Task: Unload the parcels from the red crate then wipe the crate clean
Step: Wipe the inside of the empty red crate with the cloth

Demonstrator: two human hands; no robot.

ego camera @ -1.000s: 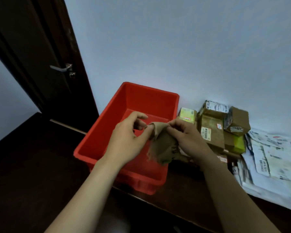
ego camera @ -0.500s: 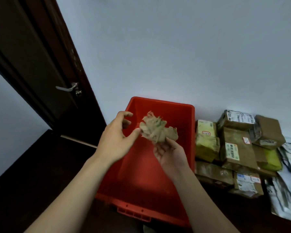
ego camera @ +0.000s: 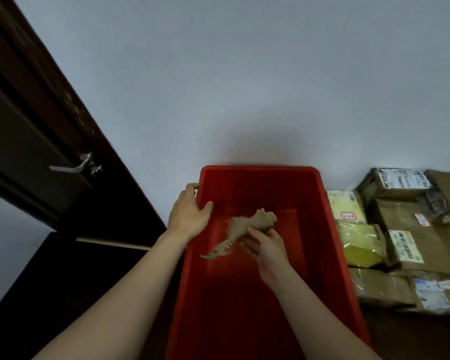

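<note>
As seen from the head cam, looking down: red crate (ego camera: 257, 169) on dark brown surface (ego camera: 76, 281), far end close to pale grey-blue wall (ego camera: 244, 74); touching it or not, cannot tell.

Gripped at left rim near the far corner by L hand (ego camera: 189, 216): thumb inside the crate wall, fingers curled over the outer edge.

Held by R hand (ego camera: 266, 246) inside the crate, approx. halfway along: crumpled beige cloth (ego camera: 247, 222). Fingers closed around one end, other end hanging toward the crate's left wall w/ a greenish tip. Cannot tell if touching the crate bottom.

Parcels (ego camera: 405, 229) all outside, piled just beside the crate's right side on the same surface, back ones against the wall. Mostly brown cardboard boxes w/ white labels and barcodes, plus yellow bag (ego camera: 359, 245) nearest the crate. Some stacked on others.

Room: plain wall, soft shadow just above the crate. At left, dark brown door (ego camera: 24, 152) w/ silver lever handle (ego camera: 70, 166); paler wall visible below-left of it. Surface matte and very dark, little light on it, bare in front-left part.
</note>
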